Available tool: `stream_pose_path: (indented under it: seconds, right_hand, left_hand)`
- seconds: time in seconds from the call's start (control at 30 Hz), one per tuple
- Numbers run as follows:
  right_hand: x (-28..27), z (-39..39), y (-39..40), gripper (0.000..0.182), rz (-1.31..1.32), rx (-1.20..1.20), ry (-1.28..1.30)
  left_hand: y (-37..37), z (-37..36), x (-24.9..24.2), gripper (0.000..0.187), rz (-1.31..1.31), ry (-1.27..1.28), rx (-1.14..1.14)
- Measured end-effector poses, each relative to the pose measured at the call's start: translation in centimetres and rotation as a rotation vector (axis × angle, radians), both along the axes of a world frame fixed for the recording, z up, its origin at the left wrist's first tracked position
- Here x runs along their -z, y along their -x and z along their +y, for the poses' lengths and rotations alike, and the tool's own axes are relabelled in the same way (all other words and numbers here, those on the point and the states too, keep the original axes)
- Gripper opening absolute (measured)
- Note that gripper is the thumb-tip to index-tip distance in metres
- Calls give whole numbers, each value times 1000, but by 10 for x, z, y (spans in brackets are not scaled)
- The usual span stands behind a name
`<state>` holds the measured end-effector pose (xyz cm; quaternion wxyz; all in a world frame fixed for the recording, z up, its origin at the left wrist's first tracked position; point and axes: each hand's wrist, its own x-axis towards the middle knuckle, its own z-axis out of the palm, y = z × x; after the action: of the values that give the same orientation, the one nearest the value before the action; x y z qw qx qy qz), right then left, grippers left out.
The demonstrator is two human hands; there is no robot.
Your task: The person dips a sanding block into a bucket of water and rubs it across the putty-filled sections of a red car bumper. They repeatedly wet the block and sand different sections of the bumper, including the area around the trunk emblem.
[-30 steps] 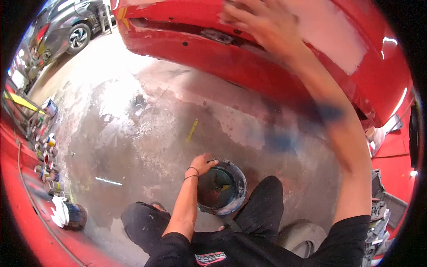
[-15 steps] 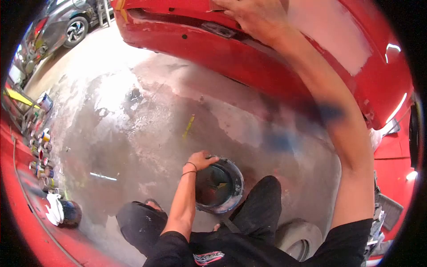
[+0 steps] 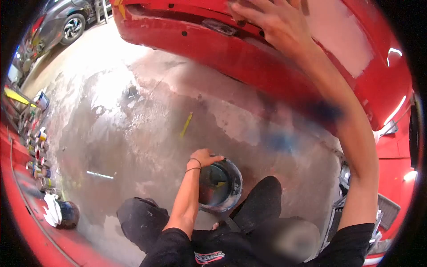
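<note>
My left hand [image 3: 206, 157] grips the near-left part of the rim of a dark bucket [image 3: 240, 182], thumb laid along the edge. The bucket stands on the floor between my knees. Dark liquid and a small yellowish piece show inside it. My right hand [image 3: 284, 29] is at the top of the view against a red car panel [image 3: 178, 49], fingers over what looks like a brownish sanding block [image 3: 305, 6]. Most of the block is hidden under the hand. A pale, sanded-looking patch [image 3: 340, 40] lies on the panel right of the hand.
The concrete floor [image 3: 147, 155] looks wet in places, with a yellow strip [image 3: 187, 124] on it. Several paint cans [image 3: 38, 155] line the left side, near a dark container with white cloth [image 3: 66, 213]. A grey car [image 3: 73, 29] is parked behind. A blurred round object [image 3: 293, 240] sits beside my right leg.
My right hand has moved right along the red panel, with the brownish block beneath it. My left hand stays on the bucket rim. The view has shifted slightly.
</note>
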<state>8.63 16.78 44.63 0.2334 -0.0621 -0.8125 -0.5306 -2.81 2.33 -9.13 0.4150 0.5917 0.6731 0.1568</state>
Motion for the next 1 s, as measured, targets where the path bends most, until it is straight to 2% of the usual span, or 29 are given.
stream_pose_path:
  seconds: [0.07,0.1,0.2,0.27,0.33,0.43,0.5,0.53,0.6,0.7,0.8,0.9,1.0]
  right_hand:
    - [-13,-23,11,33,-49,-129,75]
    - [-5,15,-5,49,-60,-37,145]
    - [2,-2,-75,49,-84,-23,35]
    - [8,-6,-109,47,-118,10,27]
    - [6,-12,-97,45,-136,53,27]
    - [-15,-1,-31,42,-148,-35,34]
    - [-27,4,16,42,-122,-136,-44]
    - [-19,7,17,42,-130,-144,-38]
    - [5,10,7,44,59,-30,14]
    - [31,2,-22,45,33,-30,-10]
    - [19,1,-3,45,1,-16,2]
    - [-3,14,36,40,37,-58,-2]
    - [16,17,33,40,133,-14,-32]
  left_hand:
    - [1,-5,-21,107,-26,44,-1]
    - [4,-6,-30,111,-44,75,-1]
    - [4,-4,-29,108,-63,41,21]
    - [-1,8,-1,105,-54,25,21]
    - [-3,5,3,103,-30,17,29]
    - [-1,0,-3,105,-35,-12,-33]
    - [5,0,-3,107,-65,10,2]
    - [7,0,-2,107,-74,16,-5]
    - [6,0,2,98,-92,-1,-38]
    - [6,-5,-6,98,-106,-16,-46]
    - [3,-1,10,103,-94,-128,-57]
    - [7,0,6,104,-86,-28,-39]
    - [8,-1,2,103,-92,-15,-48]
